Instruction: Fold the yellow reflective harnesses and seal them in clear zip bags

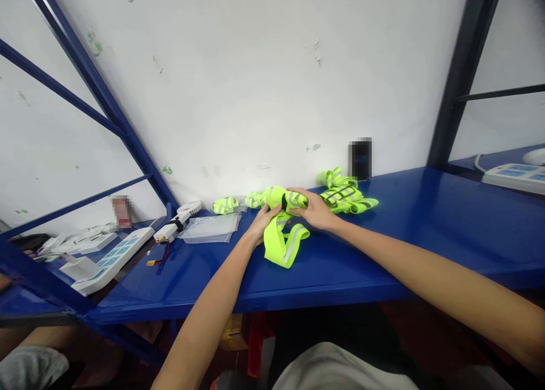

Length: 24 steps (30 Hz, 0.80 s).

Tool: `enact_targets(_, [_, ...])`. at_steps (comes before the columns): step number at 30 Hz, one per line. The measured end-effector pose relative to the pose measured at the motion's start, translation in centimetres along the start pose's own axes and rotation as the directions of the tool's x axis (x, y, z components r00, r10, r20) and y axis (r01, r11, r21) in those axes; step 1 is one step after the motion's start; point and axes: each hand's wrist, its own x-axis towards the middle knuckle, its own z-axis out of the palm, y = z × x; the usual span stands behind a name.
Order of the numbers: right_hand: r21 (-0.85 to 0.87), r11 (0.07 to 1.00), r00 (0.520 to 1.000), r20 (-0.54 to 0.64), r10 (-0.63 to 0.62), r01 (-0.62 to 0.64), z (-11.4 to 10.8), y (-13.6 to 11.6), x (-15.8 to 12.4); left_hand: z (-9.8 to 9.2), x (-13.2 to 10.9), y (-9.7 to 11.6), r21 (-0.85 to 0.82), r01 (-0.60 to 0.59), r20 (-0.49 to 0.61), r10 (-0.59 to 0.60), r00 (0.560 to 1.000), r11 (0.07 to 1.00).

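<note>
Left hand grips a yellow-green reflective strap; right hand clasps it too.

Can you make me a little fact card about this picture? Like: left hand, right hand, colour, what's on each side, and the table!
Left hand: holding the bunched strap
Right hand: holding the same strap from the other side
Colour: bright yellow-green with silvery stripes
Loose part: a loop reaching toward the person
Right of the hands: a heap of similar straps
Left of the hands: small strap bundles and clear plastic bags
Table: blue, against a white wall
</note>
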Motion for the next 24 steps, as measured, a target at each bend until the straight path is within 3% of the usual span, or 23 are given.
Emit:
enact_targets(3, [-0.12,0.992,0.998,-0.056,-0.038,0.031,0.0,-0.3,0.0,0.6,-0.4,0.2,-0.056,0.085,0.109,-0.078,0.991,0.995])
enact_targets(7, [-0.247,0.963,0.986,-0.102,-0.133,0.105,-0.2,-0.4,0.2,1.0,-0.7,0.3,-0.141,0.116,0.195,-0.087,0.977,0.983])
enact_targets(12, [-0.424,0.85,0.944,0.043,-0.327,0.314,-0.4,1.0,0.3,1.3,-0.5,-0.1,-0.141,0.068,0.138,-0.048,0.989,0.988])
enact_targets(19, [-0.603,0.63,0.871,0.304,-0.386,0.489,-1.0,2.1,0.6,1.2,-0.5,0.2,-0.09,0.125,0.036,-0.123,0.992,0.988])
enact_targets(24, [-0.554,0.635,0.843,0.361,-0.399,0.538,-1.0,2.0,0.5,0.7,0.3,-0.4,-0.126,0.064,-0.04,-0.07,0.997,0.99])
